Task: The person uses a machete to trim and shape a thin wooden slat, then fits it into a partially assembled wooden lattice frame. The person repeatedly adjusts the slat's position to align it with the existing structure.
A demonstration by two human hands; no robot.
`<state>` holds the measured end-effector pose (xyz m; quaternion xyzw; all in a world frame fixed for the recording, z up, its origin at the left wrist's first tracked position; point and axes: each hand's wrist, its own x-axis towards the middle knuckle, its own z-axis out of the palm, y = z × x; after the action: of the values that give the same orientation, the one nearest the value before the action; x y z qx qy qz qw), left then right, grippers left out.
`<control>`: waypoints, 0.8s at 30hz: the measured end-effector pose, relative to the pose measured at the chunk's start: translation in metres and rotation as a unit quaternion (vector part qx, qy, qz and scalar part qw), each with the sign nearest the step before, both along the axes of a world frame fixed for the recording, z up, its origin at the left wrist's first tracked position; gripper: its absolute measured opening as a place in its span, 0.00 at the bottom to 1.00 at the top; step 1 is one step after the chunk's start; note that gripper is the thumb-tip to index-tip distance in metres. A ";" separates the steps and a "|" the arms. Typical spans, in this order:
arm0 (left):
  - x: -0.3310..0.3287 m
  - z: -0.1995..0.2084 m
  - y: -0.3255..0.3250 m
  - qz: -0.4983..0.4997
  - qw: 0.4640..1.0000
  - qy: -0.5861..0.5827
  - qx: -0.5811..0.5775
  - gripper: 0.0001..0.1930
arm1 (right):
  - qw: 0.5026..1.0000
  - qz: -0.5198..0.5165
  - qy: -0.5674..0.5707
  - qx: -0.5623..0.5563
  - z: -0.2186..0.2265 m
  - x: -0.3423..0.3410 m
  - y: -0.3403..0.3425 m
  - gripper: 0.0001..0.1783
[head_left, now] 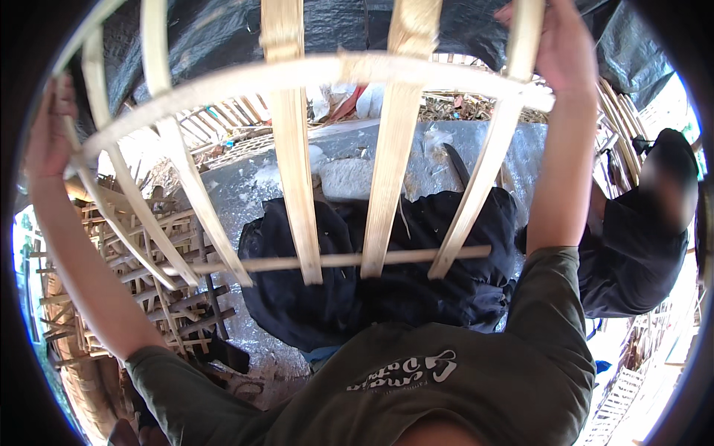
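Note:
A panel of pale bamboo slats [297,171] is raised in front of me, its long slats joined by a crosspiece near the top and a thin rod lower down. At its left edge my left hand [52,130] is closed around an outer slat. My right hand [561,52] grips the right-hand slat above the crosspiece, with part of its fingers behind the wood. The panel's upper end runs out of view. Behind the slats, dark cloth [297,245] covers my lap.
A grey sheet [245,186] covers the ground, with a pale block [346,181] and a dark blade [456,165] on it. Bamboo lattices [141,245] are stacked at left. Another person in dark clothes [632,253] sits close at right. Dark tarpaulin [208,37] hangs beyond.

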<state>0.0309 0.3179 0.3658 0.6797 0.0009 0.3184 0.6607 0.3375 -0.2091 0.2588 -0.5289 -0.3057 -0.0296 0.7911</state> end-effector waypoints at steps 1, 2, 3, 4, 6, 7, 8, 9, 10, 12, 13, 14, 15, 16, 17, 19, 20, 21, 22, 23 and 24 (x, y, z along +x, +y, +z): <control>0.005 -0.021 0.008 -0.011 0.999 0.034 -0.038 0.14 | 0.999 0.000 0.025 -0.030 -0.013 0.000 0.003 0.24; 0.004 -0.049 0.016 0.011 0.994 0.074 -0.080 0.14 | 0.992 0.001 0.010 -0.122 -0.040 0.005 0.014 0.29; 0.010 -0.081 0.021 0.034 0.986 0.111 -0.122 0.15 | 0.976 -0.008 -0.013 -0.216 -0.066 0.008 0.020 0.36; 0.031 -0.134 0.030 0.136 0.969 0.114 -0.169 0.15 | 0.976 0.025 0.040 -0.213 -0.096 0.011 0.027 0.33; 0.042 -0.206 0.027 0.145 0.949 0.194 -0.201 0.16 | 0.966 0.080 0.129 -0.208 -0.161 0.014 0.040 0.33; 0.037 -0.235 0.039 0.167 0.929 0.267 -0.194 0.18 | 0.957 0.108 0.164 -0.212 -0.195 0.010 0.050 0.35; 0.048 -0.258 0.011 0.215 0.905 0.308 -0.203 0.19 | 0.943 0.124 0.200 -0.234 -0.221 0.005 0.050 0.35; 0.042 -0.279 0.014 0.228 0.889 0.345 -0.195 0.19 | 0.928 0.150 0.233 -0.248 -0.242 -0.001 0.055 0.36; 0.051 -0.289 -0.010 0.230 0.874 0.370 -0.216 0.20 | 0.924 0.145 0.255 -0.247 -0.276 0.007 0.054 0.36; 0.053 -0.324 -0.013 0.235 0.859 0.402 -0.211 0.21 | 0.908 0.159 0.296 -0.250 -0.326 0.015 0.060 0.39; 0.040 -0.349 0.016 0.245 0.850 0.415 -0.212 0.22 | 0.897 0.187 0.314 -0.250 -0.339 0.011 0.071 0.40; 0.045 -0.369 0.018 0.246 0.846 0.429 -0.199 0.22 | 0.885 0.196 0.334 -0.257 -0.353 0.013 0.069 0.42; 0.050 -0.383 0.019 0.248 0.843 0.441 -0.184 0.22 | 0.879 0.191 0.350 -0.262 -0.367 0.017 0.068 0.42; 0.052 -0.399 0.025 0.244 0.843 0.443 -0.181 0.21 | 0.870 0.189 0.368 -0.267 -0.378 0.018 0.070 0.42; 0.055 -0.413 0.032 0.241 0.844 0.445 -0.179 0.20 | 0.862 0.187 0.385 -0.272 -0.388 0.020 0.070 0.41; 0.059 -0.438 0.038 0.241 0.838 0.452 -0.186 0.20 | 0.854 0.169 0.402 -0.284 -0.397 0.016 0.068 0.38; 0.062 -0.449 0.041 0.246 0.833 0.457 -0.193 0.20 | 0.847 0.174 0.408 -0.294 -0.402 0.016 0.067 0.38; 0.066 -0.461 0.042 0.247 0.828 0.462 -0.201 0.19 | 0.840 0.176 0.414 -0.304 -0.406 0.016 0.065 0.37; 0.063 -0.473 0.053 0.249 0.827 0.463 -0.199 0.20 | 0.835 0.159 0.427 -0.308 -0.416 0.015 0.070 0.33; 0.059 -0.480 0.066 0.252 0.826 0.465 -0.196 0.20 | 0.837 0.160 0.417 -0.317 -0.424 0.018 0.071 0.32; 0.056 -0.492 0.072 0.253 0.824 0.468 -0.197 0.21 | 0.836 0.161 0.408 -0.329 -0.430 0.020 0.072 0.31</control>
<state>0.0869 0.3903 -0.1266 0.5787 0.5441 0.1113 0.5972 0.3579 -0.1371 -0.1710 -0.6656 -0.0283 0.4192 0.6168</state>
